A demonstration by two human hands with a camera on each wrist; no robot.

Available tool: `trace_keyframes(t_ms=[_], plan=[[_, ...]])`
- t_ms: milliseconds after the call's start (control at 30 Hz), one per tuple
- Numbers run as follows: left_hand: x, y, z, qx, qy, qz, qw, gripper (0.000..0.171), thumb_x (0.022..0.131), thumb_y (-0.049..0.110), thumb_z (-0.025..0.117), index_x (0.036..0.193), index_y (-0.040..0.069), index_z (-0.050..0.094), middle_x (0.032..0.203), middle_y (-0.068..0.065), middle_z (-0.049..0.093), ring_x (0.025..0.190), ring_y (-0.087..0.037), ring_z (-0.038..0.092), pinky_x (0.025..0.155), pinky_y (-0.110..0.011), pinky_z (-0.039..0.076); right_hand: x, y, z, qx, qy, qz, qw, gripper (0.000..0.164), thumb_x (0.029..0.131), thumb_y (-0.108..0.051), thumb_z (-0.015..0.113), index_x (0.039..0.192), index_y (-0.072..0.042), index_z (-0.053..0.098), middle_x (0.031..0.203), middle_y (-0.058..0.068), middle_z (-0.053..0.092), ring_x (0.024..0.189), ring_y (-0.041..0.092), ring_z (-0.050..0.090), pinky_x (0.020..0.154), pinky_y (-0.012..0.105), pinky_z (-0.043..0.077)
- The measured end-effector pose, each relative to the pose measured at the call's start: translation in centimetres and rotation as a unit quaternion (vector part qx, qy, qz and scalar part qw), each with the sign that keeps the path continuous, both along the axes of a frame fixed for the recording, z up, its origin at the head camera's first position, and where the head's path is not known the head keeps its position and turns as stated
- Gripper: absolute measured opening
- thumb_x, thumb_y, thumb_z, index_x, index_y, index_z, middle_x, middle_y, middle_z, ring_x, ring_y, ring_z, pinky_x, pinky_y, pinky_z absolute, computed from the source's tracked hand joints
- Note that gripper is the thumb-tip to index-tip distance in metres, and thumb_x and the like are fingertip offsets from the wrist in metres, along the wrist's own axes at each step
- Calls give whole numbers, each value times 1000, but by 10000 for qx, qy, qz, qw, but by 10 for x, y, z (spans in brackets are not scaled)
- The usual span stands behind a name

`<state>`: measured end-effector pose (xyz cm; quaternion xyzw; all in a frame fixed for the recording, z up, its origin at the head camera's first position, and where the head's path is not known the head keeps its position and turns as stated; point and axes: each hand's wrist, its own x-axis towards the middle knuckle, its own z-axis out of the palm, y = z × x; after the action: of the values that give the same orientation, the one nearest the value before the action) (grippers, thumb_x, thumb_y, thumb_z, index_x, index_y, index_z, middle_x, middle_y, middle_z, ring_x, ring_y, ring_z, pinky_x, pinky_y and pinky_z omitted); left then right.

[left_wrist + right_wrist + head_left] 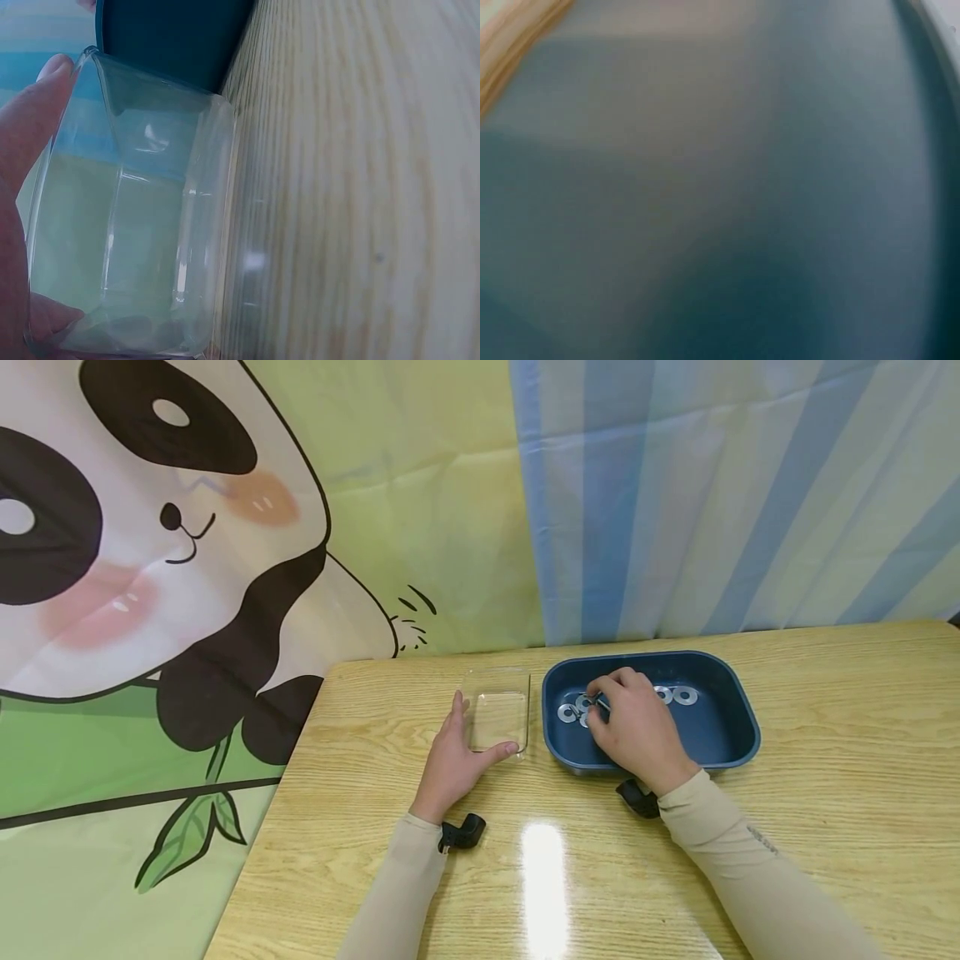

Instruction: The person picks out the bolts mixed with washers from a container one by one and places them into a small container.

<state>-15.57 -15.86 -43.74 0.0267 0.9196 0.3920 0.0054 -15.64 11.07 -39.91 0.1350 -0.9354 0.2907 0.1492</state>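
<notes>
A: Where are the washers [562, 713]?

B: In the tub [716, 731]: a cluster towards its left end, a couple more beyond the right grip [636, 720].

A: So which step is this?

B: Picking, I'd judge. The right grip is down in the tub, fingers curled over the cluster. A sliver of metal shows by the thumb, but I can't tell whether it's pinched or just lying there.

A: And the next move?

B: To my mind it calls for a sure pinch on one thin, flat washer without dragging its neighbours, then enough height to pass the tub's rim.

A: What about the box [501, 720]?

B: Just left of the tub, on the bench [832, 735]. The left grip [455, 762] is spread about its near left corner, fingers along the left side, thumb along the near one. I read that as steadying, not lifting.

A: Do the wrist views add anything?

B: The left one does: it catches the box's see-through walls from low down, with the tub close beyond. The right one gives blurred blue and a strip of bench, no fingers. Only the head view shows washers.
</notes>
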Motion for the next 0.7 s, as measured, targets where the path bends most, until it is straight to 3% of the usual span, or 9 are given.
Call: trace_keyframes(t_ms=[467,700], plan=[[1,0,0,38,-1,12,10000,130,72,69,79,163,16,3,162,-5,32,148,-34,28,117,-56,25,3,-18,4,-166,193,137,9996,15,92,-8,66,105,-2,73,106,18,60,91,33,54,69,43,46],[0,-1,-2,43,-11,-13,10000,131,71,75,75,163,18,1,162,-4,32,147,-32,30,116,-56,28,5,-28,5,-177,190,220,9994,16,93,-10,67,106,-3,72,107,17,60,94,32,54,69,42,47]])
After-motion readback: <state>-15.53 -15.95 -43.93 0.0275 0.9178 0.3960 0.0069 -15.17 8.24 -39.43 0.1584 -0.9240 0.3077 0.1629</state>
